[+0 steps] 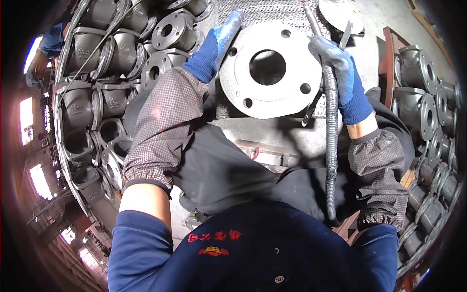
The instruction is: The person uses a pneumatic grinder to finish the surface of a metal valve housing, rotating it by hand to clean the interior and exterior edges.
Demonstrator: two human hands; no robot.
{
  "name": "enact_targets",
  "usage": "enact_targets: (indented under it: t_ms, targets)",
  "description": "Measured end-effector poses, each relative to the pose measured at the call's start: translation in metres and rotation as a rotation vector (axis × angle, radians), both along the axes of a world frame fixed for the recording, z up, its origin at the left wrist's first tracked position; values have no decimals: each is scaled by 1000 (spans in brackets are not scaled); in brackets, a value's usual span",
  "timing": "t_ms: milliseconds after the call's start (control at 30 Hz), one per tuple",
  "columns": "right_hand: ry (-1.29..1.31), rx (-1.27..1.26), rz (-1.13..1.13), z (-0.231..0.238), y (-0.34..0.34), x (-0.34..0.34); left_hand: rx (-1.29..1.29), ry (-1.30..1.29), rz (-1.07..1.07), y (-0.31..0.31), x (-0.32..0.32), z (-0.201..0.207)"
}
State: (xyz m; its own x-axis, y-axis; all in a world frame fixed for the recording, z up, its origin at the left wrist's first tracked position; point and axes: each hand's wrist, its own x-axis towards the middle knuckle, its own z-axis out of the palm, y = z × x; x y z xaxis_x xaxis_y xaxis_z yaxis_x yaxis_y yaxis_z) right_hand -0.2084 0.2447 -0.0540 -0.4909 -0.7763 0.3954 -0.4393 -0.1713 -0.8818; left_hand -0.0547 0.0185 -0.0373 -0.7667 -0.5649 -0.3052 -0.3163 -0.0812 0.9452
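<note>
A valve body casting with a pale round flange (238, 80) stands in front of me, its face up. The flange has a dark central bore and several bolt holes around it. My left hand (221, 41), in a blue glove, lies along the flange's upper left edge, fingers straight; I cannot tell whether it presses on it. At the right edge my right hand (338, 63), also gloved, has its fingers bent around a slim metal bar (346, 35) whose dark lower end shows beneath the flange. A ribbed grey hose (331, 131) runs down beside that hand.
Grey flanged valve bodies (114, 51) are stacked at the left, and more castings (416, 109) line the right. A textured metal surface (265, 12) lies beyond the flange. Another pale disc (340, 14) is at the far right. At far left, another person's arm (51, 41) shows.
</note>
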Motion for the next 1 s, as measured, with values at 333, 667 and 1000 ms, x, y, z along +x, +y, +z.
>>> enact_targets:
  t_ms: [333,667,1000]
  targets:
    - [-164,141,259,61,-26,59,-558,139,-198,-34,92,-41]
    - [-269,355,191,77,-18,58,-1135,352,-407,4,114,-5]
    - [-782,339,45,22,1,17,-145,138,-123,28,78,11]
